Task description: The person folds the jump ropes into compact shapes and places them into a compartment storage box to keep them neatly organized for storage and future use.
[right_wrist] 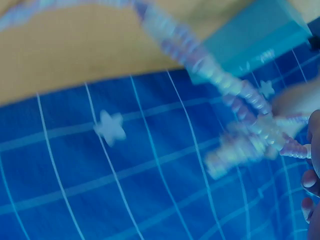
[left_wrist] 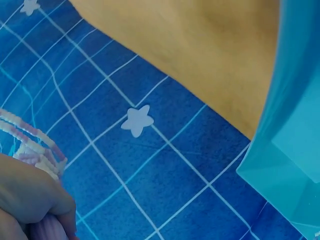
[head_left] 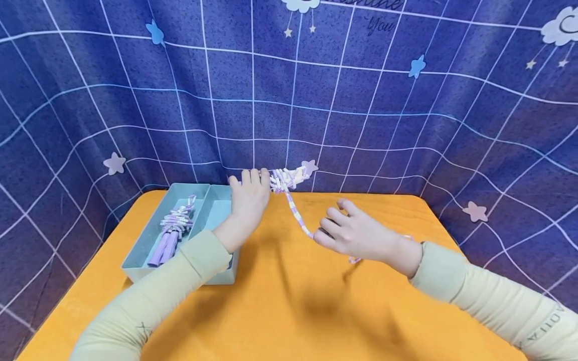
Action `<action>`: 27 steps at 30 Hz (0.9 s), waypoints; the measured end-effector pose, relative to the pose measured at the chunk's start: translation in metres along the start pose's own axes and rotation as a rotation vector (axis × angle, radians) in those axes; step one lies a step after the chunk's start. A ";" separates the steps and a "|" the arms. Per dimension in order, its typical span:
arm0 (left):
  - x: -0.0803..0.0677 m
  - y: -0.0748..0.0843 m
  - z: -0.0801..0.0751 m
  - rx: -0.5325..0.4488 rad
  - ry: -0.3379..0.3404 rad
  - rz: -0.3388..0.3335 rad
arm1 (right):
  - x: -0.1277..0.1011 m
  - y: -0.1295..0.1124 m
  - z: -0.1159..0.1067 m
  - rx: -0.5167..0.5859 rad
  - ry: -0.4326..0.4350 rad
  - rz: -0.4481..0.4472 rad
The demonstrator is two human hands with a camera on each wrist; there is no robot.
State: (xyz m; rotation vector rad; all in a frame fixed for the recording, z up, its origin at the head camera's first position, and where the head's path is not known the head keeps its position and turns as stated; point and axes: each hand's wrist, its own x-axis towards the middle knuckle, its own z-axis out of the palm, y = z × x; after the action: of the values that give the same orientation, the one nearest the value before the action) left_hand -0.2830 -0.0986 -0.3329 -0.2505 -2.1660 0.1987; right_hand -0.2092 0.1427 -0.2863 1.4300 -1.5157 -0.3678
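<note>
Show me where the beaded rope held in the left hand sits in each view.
Head: beaded rope bunched beside the left hand, at the table's far edge, one strand trailing toward the right hand.
Left wrist: lower left, above the fingers.
Right wrist: blurred, running from top centre to right.
Shared landmark: the teal tray.
</note>
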 end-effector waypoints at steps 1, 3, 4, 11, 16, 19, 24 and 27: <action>-0.002 0.001 0.001 0.001 0.010 0.017 | 0.005 0.005 -0.005 -0.009 0.008 -0.008; -0.005 0.004 0.003 0.004 0.020 0.055 | 0.015 0.014 -0.014 -0.030 0.023 -0.022; -0.006 0.005 0.004 0.000 0.024 0.074 | 0.019 0.019 -0.017 -0.030 0.031 -0.025; -0.015 0.019 -0.001 -0.040 0.021 0.227 | 0.034 0.051 -0.032 -0.093 0.036 -0.040; -0.019 0.030 -0.009 -0.064 0.060 0.342 | 0.037 0.070 -0.037 -0.135 0.015 -0.039; -0.020 0.036 -0.014 -0.073 0.033 0.410 | 0.038 0.079 -0.038 -0.154 0.006 -0.039; -0.024 0.043 -0.023 -0.088 -0.009 0.520 | 0.036 0.094 -0.032 -0.159 -0.017 -0.020; -0.026 0.046 -0.025 -0.100 0.042 0.573 | 0.033 0.102 -0.026 -0.161 -0.031 -0.001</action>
State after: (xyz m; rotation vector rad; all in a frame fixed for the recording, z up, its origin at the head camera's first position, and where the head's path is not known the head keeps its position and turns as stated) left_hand -0.2427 -0.0593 -0.3500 -0.9236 -2.0166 0.4026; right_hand -0.2427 0.1505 -0.1809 1.3036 -1.4760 -0.5035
